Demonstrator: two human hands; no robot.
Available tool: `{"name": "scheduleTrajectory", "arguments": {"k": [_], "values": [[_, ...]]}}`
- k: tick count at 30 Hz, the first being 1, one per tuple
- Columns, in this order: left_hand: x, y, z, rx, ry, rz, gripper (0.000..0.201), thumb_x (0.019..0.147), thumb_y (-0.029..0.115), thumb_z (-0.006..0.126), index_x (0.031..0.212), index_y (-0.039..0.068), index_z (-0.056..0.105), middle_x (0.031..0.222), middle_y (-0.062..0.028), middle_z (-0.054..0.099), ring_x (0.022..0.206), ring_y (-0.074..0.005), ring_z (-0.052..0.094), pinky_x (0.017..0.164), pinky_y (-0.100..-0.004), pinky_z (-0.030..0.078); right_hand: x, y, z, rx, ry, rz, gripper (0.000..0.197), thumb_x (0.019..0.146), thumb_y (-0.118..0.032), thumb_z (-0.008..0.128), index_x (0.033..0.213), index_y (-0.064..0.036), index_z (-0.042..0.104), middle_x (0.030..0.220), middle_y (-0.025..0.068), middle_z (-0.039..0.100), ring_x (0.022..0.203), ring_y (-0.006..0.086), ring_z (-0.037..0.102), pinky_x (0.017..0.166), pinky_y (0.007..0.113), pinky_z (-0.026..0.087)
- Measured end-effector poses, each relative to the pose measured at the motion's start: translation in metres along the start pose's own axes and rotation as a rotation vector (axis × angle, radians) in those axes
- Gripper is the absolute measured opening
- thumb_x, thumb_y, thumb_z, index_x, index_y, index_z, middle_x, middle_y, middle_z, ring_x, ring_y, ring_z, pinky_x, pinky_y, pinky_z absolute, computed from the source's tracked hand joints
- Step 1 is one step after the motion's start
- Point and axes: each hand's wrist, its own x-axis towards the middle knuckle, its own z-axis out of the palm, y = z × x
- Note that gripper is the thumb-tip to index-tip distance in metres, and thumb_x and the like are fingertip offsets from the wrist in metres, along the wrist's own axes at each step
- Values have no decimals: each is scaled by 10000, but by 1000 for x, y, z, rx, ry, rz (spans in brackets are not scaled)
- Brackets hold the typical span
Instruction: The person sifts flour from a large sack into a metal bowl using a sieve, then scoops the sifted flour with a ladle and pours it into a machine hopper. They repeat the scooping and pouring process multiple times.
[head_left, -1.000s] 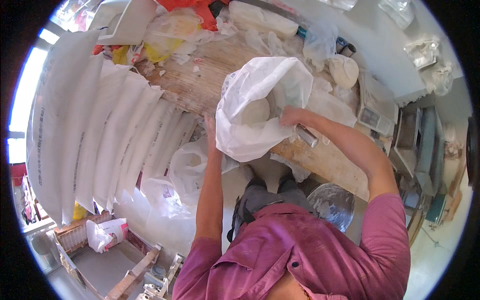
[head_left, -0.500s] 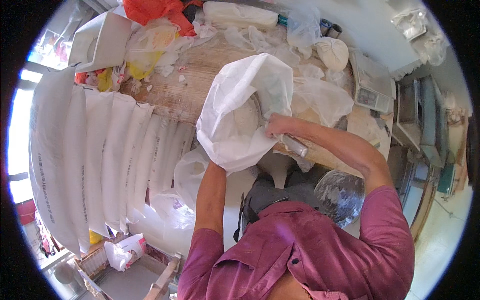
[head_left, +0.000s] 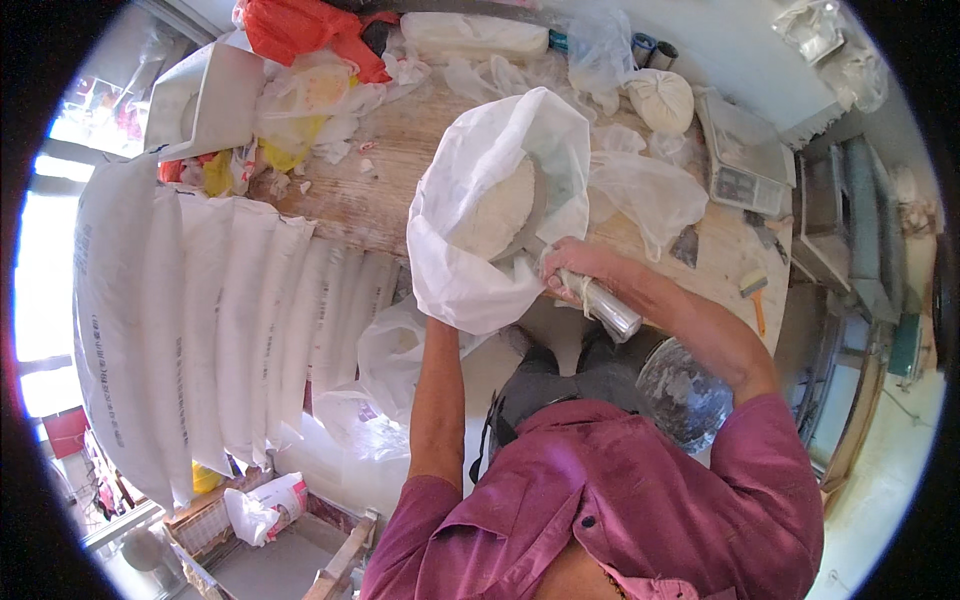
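Observation:
A white woven sack (head_left: pixel 445 265) stands gaping in front of me, its pale rim folded outward. Inside it, a heap of off-white powder that looks like flour (head_left: pixel 492 215) rests against a grey metal scoop (head_left: pixel 540 205). My right hand (head_left: pixel 578 268) is at the sack's right side, closed round the scoop's shiny cylindrical handle (head_left: pixel 608 308). The handle's end sticks out toward me, past the fingers. My left forearm (head_left: pixel 438 390) reaches up to the sack's near left side. The sack hides my left hand, so its fingers do not show.
A wooden worktable (head_left: pixel 375 200) bears clear plastic bags (head_left: pixel 650 195), a tied cloth bundle (head_left: pixel 660 100), a scale (head_left: pixel 745 170) and a brush (head_left: pixel 755 295). Full white sacks (head_left: pixel 205 330) stand in a row at left. A round metal vessel (head_left: pixel 685 390) is beside my legs.
The scoop has tilted and come up in the sack, showing more of the powder heap. My right hand and the handle have turned outward, slightly right and down.

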Motion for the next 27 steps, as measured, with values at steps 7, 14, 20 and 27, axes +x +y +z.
{"name": "scheduleTrajectory", "arguments": {"k": [7, 14, 20, 27], "values": [[-4, 23, -5, 338, 26, 300, 622, 971, 334, 480, 1484, 48, 275, 1427, -169, 425, 1346, -300, 378, 1102, -416, 323, -27, 19, 18, -55, 122, -29, 121, 728, -84, 619, 784, -9, 542, 582, 70, 534, 416, 151, 508, 354, 287, 406], [-79, 32, -24, 423, 491, 121, 588, 924, 227, 576, 1448, 72, 357, 1295, -174, 559, 1291, -305, 460, 1050, -430, 386, -61, 53, -18, -26, 106, -51, 126, 690, -104, 633, 705, -7, 554, 572, 72, 549, 405, 181, 531, 362, 323, 432], [-177, -4, -57, 243, 786, -144, 571, 907, 185, 587, 1433, 82, 391, 1220, -122, 604, 1151, -252, 560, 889, -369, 445, -103, 72, -54, -114, 72, -95, 144, 698, -111, 631, 724, -3, 539, 583, 81, 551, 409, 168, 532, 354, 314, 426], [-280, -57, -64, 250, 984, -283, 532, 875, 136, 598, 1382, 84, 444, 1067, -82, 657, 921, -170, 583, 719, -321, 458, -152, 79, -95, -230, 63, -94, 138, 735, -112, 606, 689, -2, 536, 565, 88, 553, 411, 179, 552, 368, 333, 437]]}}
